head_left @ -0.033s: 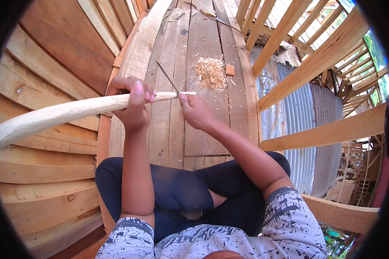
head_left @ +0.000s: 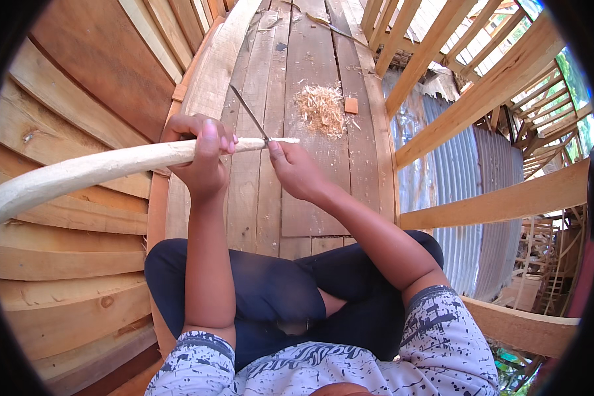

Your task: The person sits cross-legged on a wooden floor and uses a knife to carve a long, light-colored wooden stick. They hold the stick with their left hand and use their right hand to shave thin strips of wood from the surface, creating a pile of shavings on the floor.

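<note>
A pale, peeled wooden pole (head_left: 99, 166) runs in from the left edge and narrows to a whittled tip right of centre. My left hand (head_left: 203, 155) is wrapped round it a little behind the tapered end. Close to the tip, my right hand (head_left: 297, 173) grips a knife by its handle, which the fingers hide. Its thin dark blade (head_left: 249, 112) crosses the pole and points up and to the left. The thumb presses near where blade and wood meet.
Wood shavings (head_left: 321, 109) lie heaped on the plank floor (head_left: 313, 211), beside a small orange-brown wooden block (head_left: 351, 105). A board wall (head_left: 79, 257) stands close on the left. Wooden railing bars (head_left: 495, 204) line the right side, with corrugated metal sheets (head_left: 455, 191) beyond. A curved strip (head_left: 330, 26) lies farther off.
My right hand and the knife have shifted slightly left along the pole, and the blade is tilted a bit differently. My left hand keeps its grip.
</note>
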### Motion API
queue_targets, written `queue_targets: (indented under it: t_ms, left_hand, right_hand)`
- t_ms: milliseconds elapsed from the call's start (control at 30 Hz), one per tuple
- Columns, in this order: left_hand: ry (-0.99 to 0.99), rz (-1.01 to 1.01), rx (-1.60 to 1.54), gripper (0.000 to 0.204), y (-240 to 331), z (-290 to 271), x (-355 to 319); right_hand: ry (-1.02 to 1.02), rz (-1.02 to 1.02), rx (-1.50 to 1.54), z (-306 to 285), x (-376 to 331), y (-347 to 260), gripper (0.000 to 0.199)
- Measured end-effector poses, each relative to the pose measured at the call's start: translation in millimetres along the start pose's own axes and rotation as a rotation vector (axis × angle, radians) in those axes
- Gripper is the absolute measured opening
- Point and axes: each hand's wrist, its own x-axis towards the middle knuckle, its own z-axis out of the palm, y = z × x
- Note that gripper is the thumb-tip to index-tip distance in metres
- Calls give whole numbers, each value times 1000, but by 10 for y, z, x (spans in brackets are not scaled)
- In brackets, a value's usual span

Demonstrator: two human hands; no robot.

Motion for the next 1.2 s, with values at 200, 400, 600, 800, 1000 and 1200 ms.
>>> queue_targets:
  t_ms: [200, 400, 600, 800, 1000, 1200]
  left_hand:
    - [107, -26, -20, 16, -11, 132, -31]
    - [225, 13, 69, 18, 43, 141, -33]
    - [228, 9, 0, 19, -27, 210, -37]
    - [306, 41, 88, 20, 13, 221, -50]
    - [222, 44, 60, 19, -25, 247, -33]
    - [284, 30, 61, 19, -4, 306, -16]
  right_hand:
    - [44, 434, -105, -1, 155, 993, 52]
    - [20, 19, -37, 42, 26, -2, 55]
    - [49, 253, -119, 26, 201, 928, 51]
    - [0, -69, -111, -23, 53, 69, 52]
    - [39, 278, -228, -34, 165, 671, 53]
    - [72, 124, -85, 30, 208, 709, 53]
